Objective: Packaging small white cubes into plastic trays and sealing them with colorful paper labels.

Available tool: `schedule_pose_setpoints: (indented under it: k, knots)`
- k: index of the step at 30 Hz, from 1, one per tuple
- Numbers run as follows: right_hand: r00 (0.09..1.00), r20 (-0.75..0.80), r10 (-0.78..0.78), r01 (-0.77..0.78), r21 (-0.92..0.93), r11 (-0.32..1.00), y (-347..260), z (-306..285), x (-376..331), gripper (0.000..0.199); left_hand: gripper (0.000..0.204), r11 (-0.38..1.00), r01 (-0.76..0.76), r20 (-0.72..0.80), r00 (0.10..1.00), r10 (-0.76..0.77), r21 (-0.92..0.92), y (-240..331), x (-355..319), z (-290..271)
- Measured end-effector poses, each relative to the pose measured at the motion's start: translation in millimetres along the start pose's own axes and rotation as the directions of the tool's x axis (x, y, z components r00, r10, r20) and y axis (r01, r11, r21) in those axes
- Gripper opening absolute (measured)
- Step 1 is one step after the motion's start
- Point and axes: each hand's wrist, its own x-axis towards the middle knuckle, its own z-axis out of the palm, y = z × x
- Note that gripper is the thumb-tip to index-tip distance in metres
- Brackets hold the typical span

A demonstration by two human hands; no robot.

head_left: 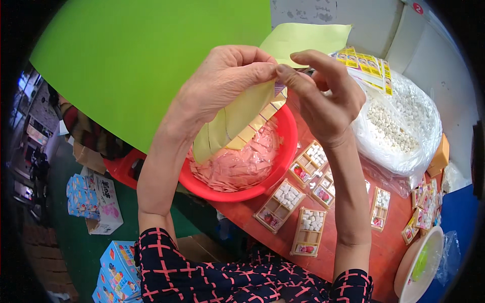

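Small tray packs (281, 204) on red table (353, 252), nr lap; above red bowl (283, 166), yellow strip sheet (237, 121) hangs from L hand (222, 83) & R hand (323, 96); both fingertips pressed together, pinching its top edge; clear pellet bag (399, 126) beyond.

Red plastic bowl (283, 166) holds pale pink slips (237, 161); the paper strip (242, 118) is yellow; the sleeves (202, 272) are navy with red checks; the tabletop (353, 252) is red-brown.

A reddish-brown table (353, 252) carried it all: a red bowl (283, 166) of pink slips, small compartment trays (280, 204) with white pieces, a clear bag (404, 126) of white pellets, a white plate (417, 275) at the corner.
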Motion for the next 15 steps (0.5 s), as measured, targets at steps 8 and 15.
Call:
schedule_pose_setpoints:
  k: [8,15]
  knots:
    - [0.962,0.08,-0.262,0.27,-0.133,0.954,16,-3,-1,0.02,0.016,0.999,-0.03,-0.048,0.998,0.032,0.025,0,5,0]
    - [0.995,-0.031,0.093,-0.09,0.095,0.991,11,-3,4,0.042,0.019,0.996,-0.081,-0.059,0.995,0.084,0.048,4,-2,0]
